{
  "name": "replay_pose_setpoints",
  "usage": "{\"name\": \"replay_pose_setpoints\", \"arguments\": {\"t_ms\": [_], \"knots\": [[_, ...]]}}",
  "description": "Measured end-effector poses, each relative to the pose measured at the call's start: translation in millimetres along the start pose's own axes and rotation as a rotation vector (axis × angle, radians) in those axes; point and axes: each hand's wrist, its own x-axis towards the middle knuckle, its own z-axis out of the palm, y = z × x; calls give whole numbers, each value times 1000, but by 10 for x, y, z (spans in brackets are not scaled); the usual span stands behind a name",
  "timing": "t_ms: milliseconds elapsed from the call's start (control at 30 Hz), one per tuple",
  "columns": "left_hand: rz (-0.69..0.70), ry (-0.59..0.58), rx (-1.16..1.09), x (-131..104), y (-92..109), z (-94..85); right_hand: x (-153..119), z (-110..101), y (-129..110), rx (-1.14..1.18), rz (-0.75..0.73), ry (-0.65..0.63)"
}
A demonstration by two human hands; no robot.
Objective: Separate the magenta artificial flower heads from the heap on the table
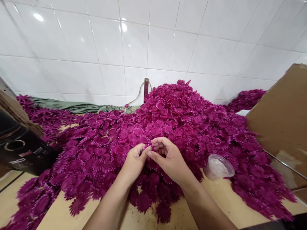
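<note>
Both my hands meet over the front of a large heap of magenta artificial flower petals (168, 108). Between the thumb and fingers of my left hand (136, 159) is a small magenta flower piece (146, 147), closely pinched. My right hand (169, 156) curls in from the other side, its thumb tip against the left fingertips. Its fingers are bent, and what they grip, if anything, is hidden behind the thumb. Loose petal layers lie under and around both wrists.
A clear plastic cup (218, 166) with whitish contents stands right of my right forearm. At left is a black bottle-printed container (26, 150); at right, a cardboard sheet (280, 124). Green cloth (64, 104) lies along the tiled wall (107, 41). Beige tabletop (69, 214) shows in front.
</note>
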Motion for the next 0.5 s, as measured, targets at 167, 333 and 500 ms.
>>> {"name": "replay_pose_setpoints", "arguments": {"t_ms": [167,333,500], "knots": [[-7,52,-36,-26,27,-21,63,68,-10,113,71,-123],[-33,62,-133,-94,75,-64,144,79,-48,138,103,-138],[51,45,-68,-92,118,-46,155,137,-119,32,55,-11]]}}
